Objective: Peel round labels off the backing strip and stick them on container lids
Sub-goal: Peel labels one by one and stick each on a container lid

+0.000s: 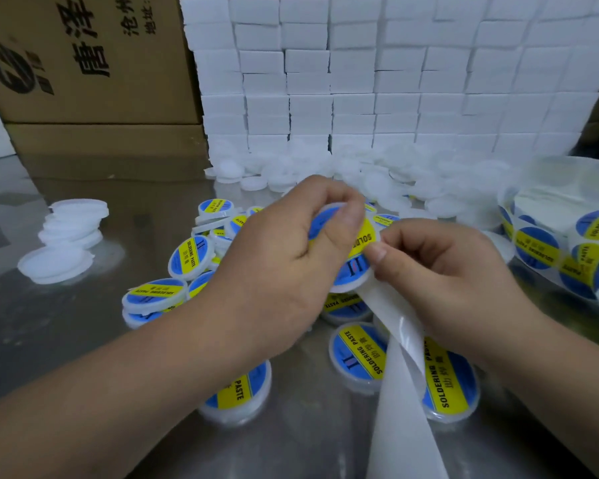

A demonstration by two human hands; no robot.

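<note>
My left hand (pixel 281 257) grips a lid (pixel 352 271) above the table (pixel 66 340), fingers curled round its rim and the thumb lying flat on the label (pixel 364 236). The label's yellow band and blue field show between thumb and palm; I cannot tell whether all of it is stuck down. My right hand (pixel 440 271) is just beside it, with the thumb tip touching the label's edge and the fingers curled, pinching the top of the strip (pixel 405 392). The strip hangs from that hand and runs down toward me, white and bare, over the lids below.

Labelled lids (pixel 357 354) lie in a loose heap on the table under and around both hands. To the left, well apart, sits a small stack of plain lids (pixel 73 219). A roll (pixel 536 247) of labels lies at the right edge. Behind everything stands a wall of white boxes (pixel 360 81), with a carton (pixel 83 57) to its left.
</note>
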